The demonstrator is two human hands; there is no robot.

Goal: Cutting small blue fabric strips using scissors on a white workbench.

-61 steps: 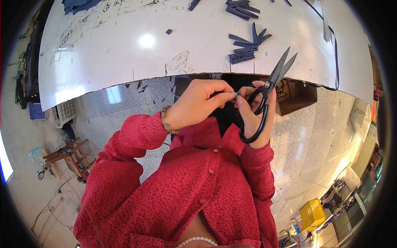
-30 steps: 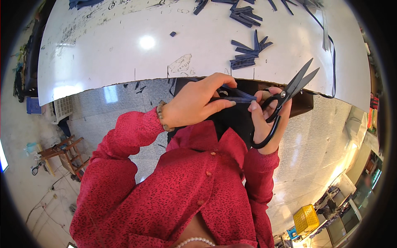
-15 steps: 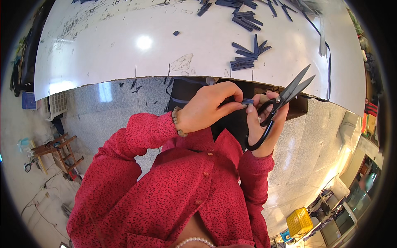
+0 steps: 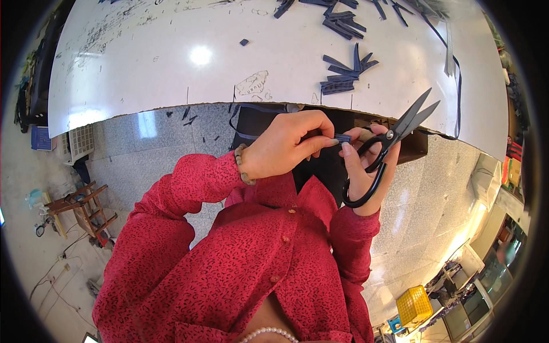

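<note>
Dark blue strip (image 4: 343, 139) pinched just off the counter's (image 4: 274, 54) near edge

At far left, a wooden stool (image 4: 86, 207) stands on the floor. The left hand (image 4: 280, 146), a beaded bracelet (image 4: 242, 164) at its wrist, has thumb and fingers clamped on the strip. Beyond, loose dark pieces (image 4: 347, 71) lie on the counter. The right hand (image 4: 369, 177) touches the strip's right end with its fingertips, its fingers also curled around the black scissors (image 4: 390, 135), blades apart and angled up rightward. A yellow basket (image 4: 414, 306) sits at lower right.
</note>
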